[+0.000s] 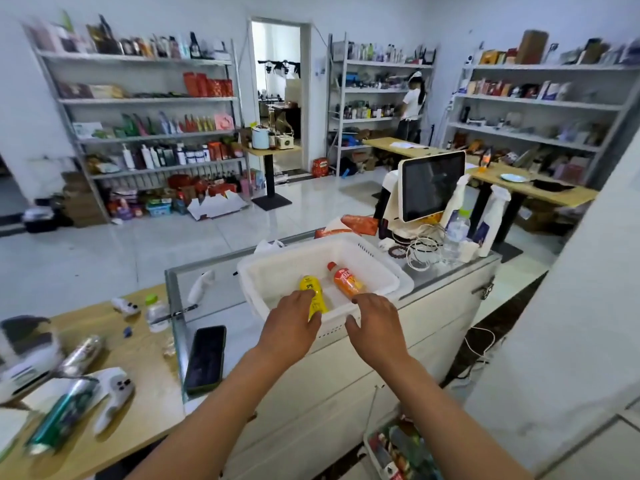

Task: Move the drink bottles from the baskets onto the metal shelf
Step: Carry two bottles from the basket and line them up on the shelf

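The left hand (291,323) is curled round the lower half of a yellow drink bottle (313,296), thumb on one side and fingers on the other. The right hand (375,327) hovers with fingers loosely spread over the near rim of the white basket (388,265), holding nothing; its fingertips sit just beside the base of an orange drink bottle (346,280). Both bottles lie on their sides on the basket floor, close together but not touching. The basket rests on the pale worktop (446,306), with a dark phone (205,358) lying to its left and a point-of-sale screen (431,185) with tangled cables behind it. A second basket (372,441) of packaged goods sits low at the person's right. Well beyond, across the tiled floor, stands a metal shelf (145,136) already crowded with stock.

The risks appear to be these: the yellow bottle is held low, so it may tip or slip as it clears the rim; a hurried reach for the orange one could roll it away; and the long walk to a full shelf may leave little room to set bottles upright.
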`<state>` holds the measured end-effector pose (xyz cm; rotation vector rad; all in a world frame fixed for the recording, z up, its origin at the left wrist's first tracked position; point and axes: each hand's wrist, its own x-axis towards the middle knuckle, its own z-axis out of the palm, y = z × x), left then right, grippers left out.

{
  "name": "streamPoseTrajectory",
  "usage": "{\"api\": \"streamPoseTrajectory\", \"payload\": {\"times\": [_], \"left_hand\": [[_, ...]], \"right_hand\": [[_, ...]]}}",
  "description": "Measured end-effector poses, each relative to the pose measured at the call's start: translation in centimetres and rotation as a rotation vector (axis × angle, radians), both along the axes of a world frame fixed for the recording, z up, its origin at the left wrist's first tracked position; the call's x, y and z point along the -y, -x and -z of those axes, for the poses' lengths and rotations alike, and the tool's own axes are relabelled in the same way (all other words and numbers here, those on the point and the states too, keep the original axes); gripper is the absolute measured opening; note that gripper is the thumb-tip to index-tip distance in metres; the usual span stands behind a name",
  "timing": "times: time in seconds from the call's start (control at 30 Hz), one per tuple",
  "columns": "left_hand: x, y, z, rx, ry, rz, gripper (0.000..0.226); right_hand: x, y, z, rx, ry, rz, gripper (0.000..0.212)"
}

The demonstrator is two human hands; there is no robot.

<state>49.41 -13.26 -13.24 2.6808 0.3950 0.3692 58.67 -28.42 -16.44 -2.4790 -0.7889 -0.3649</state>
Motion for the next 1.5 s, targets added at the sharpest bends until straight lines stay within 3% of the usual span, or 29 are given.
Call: {"api": "streamPoseTrajectory", "payload": {"times": [0.4, 0.67, 0.87, 1.03, 1.2, 1.5], "left_hand": [[-4.7, -11.1, 4.1, -0.173, 0.211, -0.178, 0.055], [-7.2, -18.5, 8.6, -0.413, 0.357, -0.194, 0.060], [-7.2, -22.5, 9.4, -0.509, 0.201, -0.202, 0.045], [-6.2, -23.2, 10.6, -0.632, 0.106, -0.272, 0.057], [-7.3, -22.4, 11.2, -0.577, 0.169, -0.423, 0.038], [-9.6, -20.5, 12.0, -0.514, 0.449, -0.572, 0.056]], "right_hand": [[-5.5, -11.9, 2.3, -0.228, 0.082, -0.114, 0.040], [-10.0, -19.3, 3.9, -0.422, 0.311, 0.027, 0.048], [-12.0, -22.6, 5.7, -0.553, 0.429, 0.104, 0.052], [-12.7, -24.5, 6.4, -0.548, 0.468, 0.117, 0.055], [-12.2, -25.5, 7.4, -0.487, 0.501, 0.109, 0.048], [-11.7, -26.7, 8.1, -0.532, 0.474, 0.062, 0.041]]}}
